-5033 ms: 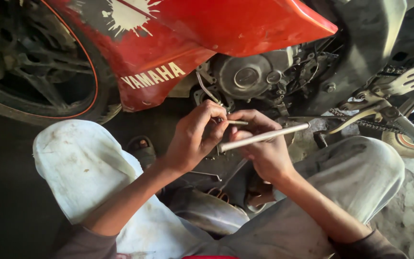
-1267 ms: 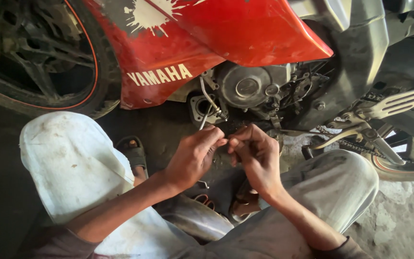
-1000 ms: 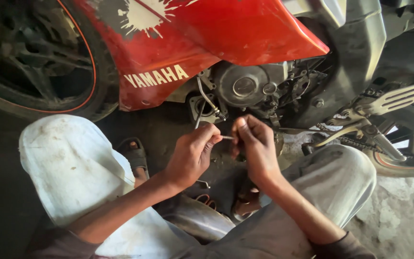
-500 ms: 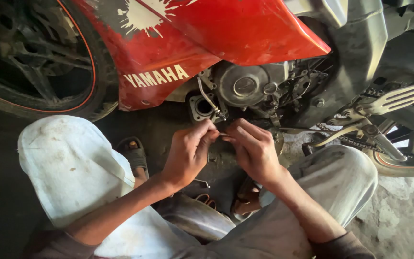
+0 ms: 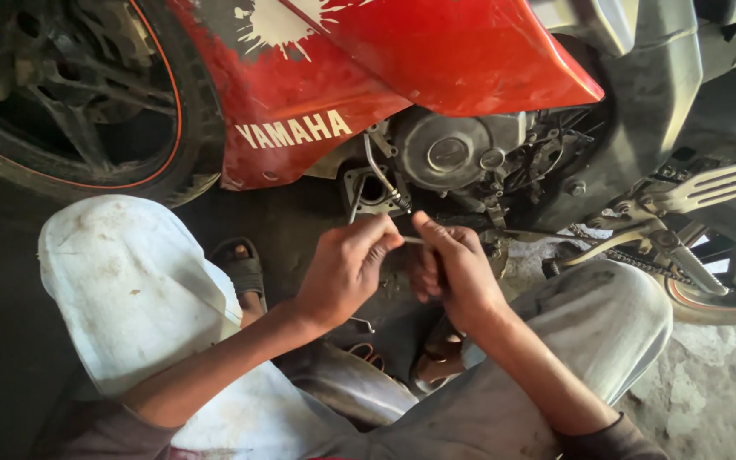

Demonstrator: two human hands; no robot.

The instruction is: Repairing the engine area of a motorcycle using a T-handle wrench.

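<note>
Left hand [image 5: 347,273]: fingers curled, pinching one end of a thin metal rod [image 5: 412,241].
Right hand [image 5: 457,271]: closed round the rod's other end, thumb on top.
Rod: runs sideways between both grips, equally near each.
Beyond the grips: engine cover [image 5: 449,153], bent pipe [image 5: 381,175], red fairing [image 5: 368,77] overhead.
Below: sandal [image 5: 240,266].

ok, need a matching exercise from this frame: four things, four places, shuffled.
Things:
1. front wheel
2. round engine cover
3. sandal
4. footpeg plate

Places:
A. far right, behind the right knee
B. top left corner
C. on the ground beside the left knee
D. under the red fairing, above the hands

Pairs: 1-B, 2-D, 3-C, 4-A
</note>
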